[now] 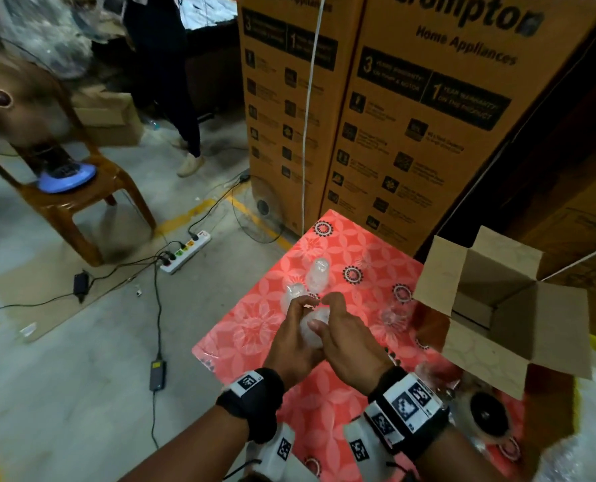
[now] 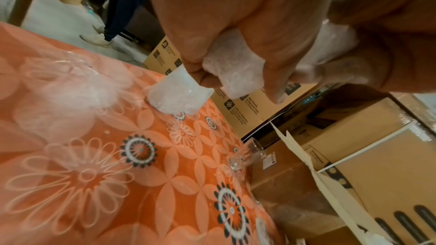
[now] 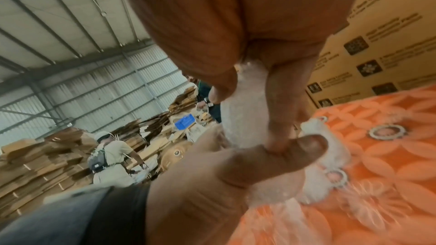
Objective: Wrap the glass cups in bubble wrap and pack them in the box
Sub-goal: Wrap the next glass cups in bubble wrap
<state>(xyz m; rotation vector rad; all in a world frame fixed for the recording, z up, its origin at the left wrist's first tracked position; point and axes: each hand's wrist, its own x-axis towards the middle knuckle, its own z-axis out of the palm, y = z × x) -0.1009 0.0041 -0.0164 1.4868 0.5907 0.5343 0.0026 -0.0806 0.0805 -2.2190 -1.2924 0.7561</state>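
Both hands were on it! The left hand (image 1: 291, 337) and right hand (image 1: 347, 337) curled round one bundle (image 1: 312, 328), likely a cup in bubble wrap, squeezing loose ends tight. Two wrapped bundles (image 1: 317, 274) waited just beyond the fingers; the box (image 1: 505, 307) stood open, right of the right hand.

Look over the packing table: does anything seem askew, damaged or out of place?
One bare glass cup lies tipped on its side near the table's edge, beside the open box. Nothing looks broken or spilled.
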